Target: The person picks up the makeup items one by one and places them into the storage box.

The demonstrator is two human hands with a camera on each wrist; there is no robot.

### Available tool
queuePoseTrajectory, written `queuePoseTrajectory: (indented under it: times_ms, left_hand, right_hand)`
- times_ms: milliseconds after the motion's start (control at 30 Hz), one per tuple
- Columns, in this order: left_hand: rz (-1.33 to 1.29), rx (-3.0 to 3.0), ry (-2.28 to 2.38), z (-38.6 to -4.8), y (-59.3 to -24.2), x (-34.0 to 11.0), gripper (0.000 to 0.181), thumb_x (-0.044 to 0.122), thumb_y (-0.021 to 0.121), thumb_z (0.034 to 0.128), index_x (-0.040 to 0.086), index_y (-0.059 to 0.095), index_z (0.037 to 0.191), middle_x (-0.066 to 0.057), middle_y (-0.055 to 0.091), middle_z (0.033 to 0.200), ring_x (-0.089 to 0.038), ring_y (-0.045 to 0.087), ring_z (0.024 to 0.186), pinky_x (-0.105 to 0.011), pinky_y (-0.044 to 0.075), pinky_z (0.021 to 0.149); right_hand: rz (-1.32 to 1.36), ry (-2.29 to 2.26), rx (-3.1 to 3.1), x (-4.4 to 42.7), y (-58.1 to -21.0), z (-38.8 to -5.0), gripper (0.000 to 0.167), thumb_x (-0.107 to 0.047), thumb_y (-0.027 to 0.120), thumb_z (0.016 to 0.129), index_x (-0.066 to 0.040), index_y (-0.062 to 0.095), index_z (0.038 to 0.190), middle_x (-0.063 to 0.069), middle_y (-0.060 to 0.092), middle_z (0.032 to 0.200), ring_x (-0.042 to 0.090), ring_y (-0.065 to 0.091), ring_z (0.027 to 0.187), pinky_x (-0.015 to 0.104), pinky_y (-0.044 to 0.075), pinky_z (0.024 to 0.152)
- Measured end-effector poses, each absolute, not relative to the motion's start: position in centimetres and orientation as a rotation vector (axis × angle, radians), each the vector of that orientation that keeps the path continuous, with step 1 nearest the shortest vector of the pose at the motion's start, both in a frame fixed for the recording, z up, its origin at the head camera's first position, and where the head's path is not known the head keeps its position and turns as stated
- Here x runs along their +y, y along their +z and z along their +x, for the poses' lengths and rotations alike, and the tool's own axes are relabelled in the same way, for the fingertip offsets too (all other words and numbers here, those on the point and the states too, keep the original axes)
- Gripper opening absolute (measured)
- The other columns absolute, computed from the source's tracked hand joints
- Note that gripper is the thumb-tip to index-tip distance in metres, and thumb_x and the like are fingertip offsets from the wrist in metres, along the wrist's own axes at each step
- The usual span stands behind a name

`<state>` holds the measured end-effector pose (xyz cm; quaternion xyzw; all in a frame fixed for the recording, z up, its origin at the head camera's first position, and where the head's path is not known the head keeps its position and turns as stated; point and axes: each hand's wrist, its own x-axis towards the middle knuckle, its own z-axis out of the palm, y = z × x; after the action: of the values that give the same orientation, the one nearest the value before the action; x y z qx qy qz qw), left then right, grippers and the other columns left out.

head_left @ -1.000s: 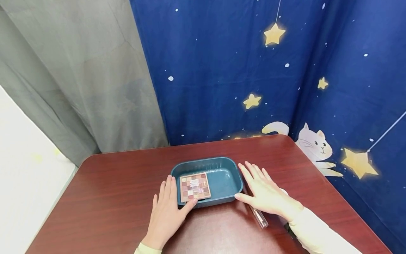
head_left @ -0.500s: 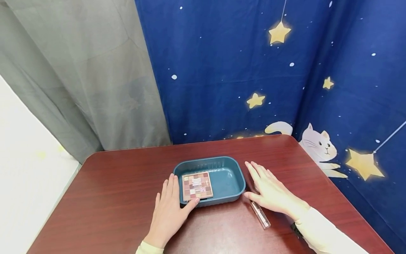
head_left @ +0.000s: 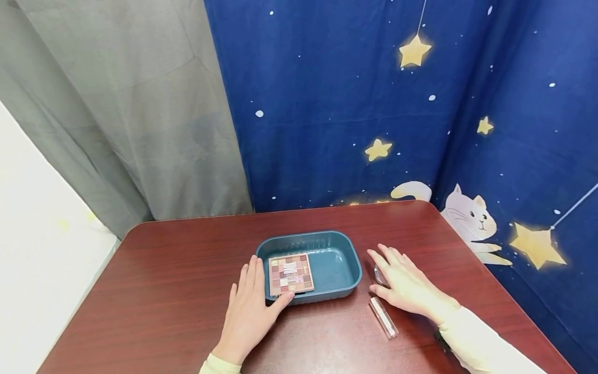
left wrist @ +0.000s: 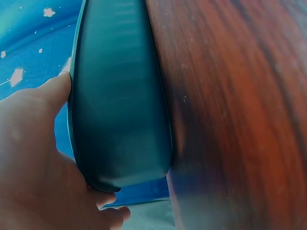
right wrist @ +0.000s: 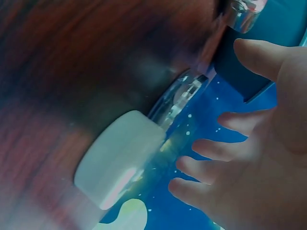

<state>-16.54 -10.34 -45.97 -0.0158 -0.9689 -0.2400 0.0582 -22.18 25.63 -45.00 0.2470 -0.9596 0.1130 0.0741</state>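
A teal plastic basket [head_left: 334,270] sits mid-table with an eyeshadow palette [head_left: 290,274] lying at its left end. My left hand [head_left: 247,311] rests against that end, fingers straight along the side and thumb on the front rim; the left wrist view shows the thumb at the basket's edge [left wrist: 72,110]. To the right of the basket, my right hand [head_left: 411,283] is spread above the table, holding nothing. Partly under it is a small clear round object [head_left: 380,277]. A slim clear tube with a pinkish part [head_left: 383,317] lies in front of the hand.
In the right wrist view, a white rounded object [right wrist: 120,158] stands beside a clear, shiny piece [right wrist: 180,98]. Something small and dark [head_left: 441,340] shows by the right sleeve. Grey and blue curtains [head_left: 327,104] hang behind the table's far edge.
My right hand has moved away from the basket to the right, uncovering more of the tube and the clear round object. The left hand keeps its place on the basket. The view shifts slightly.
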Motion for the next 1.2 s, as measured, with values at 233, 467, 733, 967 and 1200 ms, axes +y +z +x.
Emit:
queuePoseTrajectory:
  times_ms: [233,467,733,967,1200]
  left_hand:
    - [-0.044,-2.94,-0.726,-16.57,-46.02,-10.39,0.112,0.08,0.051,0.086,0.008,0.011,0.162,-0.009,0.008,0.168,-0.034,0.011,0.153,-0.065,0.015,0.115]
    - [-0.044,-2.937,-0.729,-16.58,-46.04,-10.43,0.112,0.079,0.052,0.0861,0.008,0.011,0.162,-0.008,0.008,0.169,-0.033,0.011,0.153,-0.065,0.015,0.115]
    - [-0.041,-2.927,-0.739,-16.66,-46.13,-10.37,0.111,0.076,0.056,0.0864,0.008,0.012,0.162,-0.008,0.008,0.168,-0.033,0.011,0.153,-0.065,0.015,0.115]
    - [-0.05,-2.906,-0.722,-16.59,-46.15,-10.39,0.11,0.077,0.055,0.0865,0.008,0.014,0.162,-0.008,0.009,0.168,-0.033,0.013,0.152,-0.066,0.018,0.115]
    - [-0.061,-2.886,-0.717,-16.42,-45.97,-10.39,0.11,0.078,0.054,0.0865,0.007,0.017,0.161,-0.009,0.012,0.168,-0.034,0.014,0.152,-0.066,0.019,0.114]
  right_hand:
    - [0.706,0.312,-2.907,25.91,-45.5,-21.97,0.069,-0.037,0.077,0.087,-0.009,0.054,0.145,0.024,0.043,0.149,0.043,0.046,0.132,0.067,0.032,0.107]
    - [0.687,0.266,-2.906,26.16,-45.9,-21.93,0.061,-0.035,0.078,0.085,-0.012,0.06,0.139,0.023,0.049,0.141,0.042,0.052,0.124,0.067,0.035,0.104]
    - [0.686,0.244,-2.858,26.48,-45.96,-21.97,0.056,-0.028,0.08,0.084,-0.016,0.064,0.136,0.019,0.056,0.128,0.038,0.058,0.11,0.061,0.043,0.095]
    - [0.701,0.236,-2.817,26.42,-45.88,-22.03,0.054,-0.025,0.081,0.082,-0.015,0.066,0.133,0.016,0.057,0.118,0.034,0.059,0.1,0.056,0.048,0.088]
    - [0.693,0.279,-2.817,26.33,-45.99,-22.02,0.05,-0.024,0.08,0.083,-0.013,0.067,0.131,0.01,0.055,0.111,0.029,0.055,0.096,0.049,0.052,0.079]
